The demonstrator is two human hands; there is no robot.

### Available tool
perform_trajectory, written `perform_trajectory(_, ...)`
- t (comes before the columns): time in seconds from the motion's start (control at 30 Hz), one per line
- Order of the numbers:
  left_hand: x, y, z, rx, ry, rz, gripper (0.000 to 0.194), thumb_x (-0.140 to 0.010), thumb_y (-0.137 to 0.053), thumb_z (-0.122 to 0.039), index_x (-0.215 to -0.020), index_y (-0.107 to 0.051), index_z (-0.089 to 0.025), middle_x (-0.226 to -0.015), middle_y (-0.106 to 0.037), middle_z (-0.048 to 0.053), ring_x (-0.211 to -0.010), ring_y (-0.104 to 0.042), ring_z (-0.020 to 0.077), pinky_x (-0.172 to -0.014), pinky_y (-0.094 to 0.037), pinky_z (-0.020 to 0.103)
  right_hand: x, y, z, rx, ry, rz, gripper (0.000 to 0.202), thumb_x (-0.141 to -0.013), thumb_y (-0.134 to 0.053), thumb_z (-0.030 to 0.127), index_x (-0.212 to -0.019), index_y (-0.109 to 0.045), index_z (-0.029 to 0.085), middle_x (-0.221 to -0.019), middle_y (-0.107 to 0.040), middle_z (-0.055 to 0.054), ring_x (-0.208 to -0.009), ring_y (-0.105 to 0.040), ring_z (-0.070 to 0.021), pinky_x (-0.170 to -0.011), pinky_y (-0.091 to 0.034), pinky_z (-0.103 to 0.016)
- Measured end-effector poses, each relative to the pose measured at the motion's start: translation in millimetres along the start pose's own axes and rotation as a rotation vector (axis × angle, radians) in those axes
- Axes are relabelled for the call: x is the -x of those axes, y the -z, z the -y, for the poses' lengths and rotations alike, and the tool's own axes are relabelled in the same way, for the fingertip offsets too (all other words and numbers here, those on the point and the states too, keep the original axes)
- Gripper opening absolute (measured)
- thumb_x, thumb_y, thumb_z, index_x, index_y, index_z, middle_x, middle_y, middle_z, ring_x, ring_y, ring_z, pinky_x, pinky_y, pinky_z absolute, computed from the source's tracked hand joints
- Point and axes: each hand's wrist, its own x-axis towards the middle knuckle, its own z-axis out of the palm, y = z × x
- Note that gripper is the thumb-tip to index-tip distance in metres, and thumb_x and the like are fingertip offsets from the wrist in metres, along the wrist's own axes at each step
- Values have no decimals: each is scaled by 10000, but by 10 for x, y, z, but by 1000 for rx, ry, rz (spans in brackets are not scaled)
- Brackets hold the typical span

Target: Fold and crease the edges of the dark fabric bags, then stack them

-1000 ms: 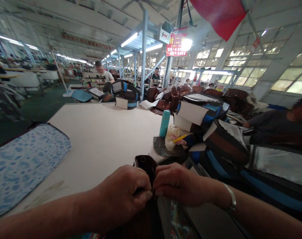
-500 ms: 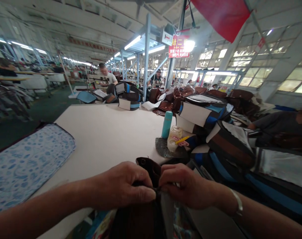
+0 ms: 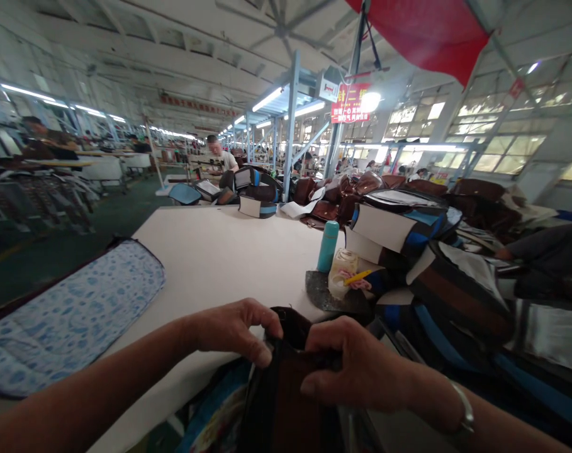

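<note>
My left hand and my right hand both pinch the top edge of a dark brown bag piece at the near edge of the white table. The thumbs and fingers close on the fabric, left hand on its left side, right hand on its right. A silver bracelet sits on my right wrist. The lower part of the piece runs out of view below.
A blue patterned panel lies at the table's left. A teal bottle and a jar stand mid-table. Stacked bag parts fill the right side. A person in grey sits at the right; others work far back.
My hands have spread a little apart along the brown piece's top edge, and it is drawn up higher between them. The view has shifted slightly left and up.
</note>
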Motion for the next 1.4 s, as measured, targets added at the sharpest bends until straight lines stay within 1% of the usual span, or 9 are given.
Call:
perform_trajectory(0.07,17,-70,-128,-4,31,-97,382,-661,-836,-412,-878,-683,-137,-834,-627,7,-799,-538,151,-795,-452,272,19,89,-61,-22,10,-24,264,-763,-774,295,-748,-563,137,-640,-438,59,-578,-346,-71,-479,-255,-200)
perform_trajectory(0.3,-106,-460,-659,-221,50,-155,263,-749,-738,-375,-831,-674,-133,-713,-571,-33,-657,-477,106,-580,-360,220,150,450,-203,40,42,34,385,-669,-859,354,-907,-634,150,-773,-537,30,-700,-447,-112,-593,-346,-210)
perform_trajectory(0.43,-219,-598,-596,-275,115,-131,205,-742,-701,-335,-833,-701,-152,-700,-568,-43,-656,-482,107,-578,-351,222,245,393,-197,-35,-35,83,450,-710,-826,427,-1021,-634,164,-886,-575,-3,-789,-483,-148,-673,-390,-241)
perform_trajectory(0.57,-278,-623,-530,-284,119,-131,129,-747,-639,-259,-798,-698,-156,-684,-542,-50,-648,-466,98,-571,-329,225,271,215,-114,-121,-72,-57,362,-785,-751,440,-946,-623,143,-814,-542,-2,-725,-446,-130,-599,-349,-228)
perform_trajectory(0.77,-308,-624,-518,-304,136,-143,114,-749,-598,-242,-750,-663,-149,-620,-458,-61,-596,-399,88,-519,-285,236,180,50,-112,-157,-86,-229,284,-737,-747,356,-840,-615,126,-719,-541,5,-641,-420,-112,-553,-311,-230)
perform_trajectory(0.9,-313,-619,-459,-264,147,-158,102,-734,-576,-211,-730,-656,-148,-607,-467,-58,-577,-400,87,-509,-279,241,153,2,-147,-129,-71,-279,108,-738,-618,219,-792,-633,127,-700,-562,-2,-638,-446,-118,-557,-330,-229)
perform_trajectory(1.1,-353,-584,-417,-240,150,-183,107,-701,-581,-191,-717,-673,-139,-598,-505,-49,-569,-429,92,-506,-292,237,142,-88,-191,-63,-79,-378,98,-721,-550,166,-752,-640,140,-681,-579,3,-612,-461,-112,-537,-334,-215)
perform_trajectory(1.27,-344,-633,-310,-273,51,-234,91,-701,-566,-147,-662,-648,-138,-609,-539,-35,-585,-471,97,-528,-322,227,126,-171,-264,-94,-96,-433,114,-697,-558,134,-775,-638,156,-644,-541,22,-563,-425,-103,-509,-310,-217)
perform_trajectory(1.4,-267,-696,-288,-460,-127,-294,123,-738,-562,-110,-663,-654,-140,-719,-595,-11,-708,-541,111,-646,-373,228,150,-191,-291,31,111,-467,147,-710,-547,66,-759,-644,165,-729,-575,-1,-652,-511,-120,-575,-364,-222)
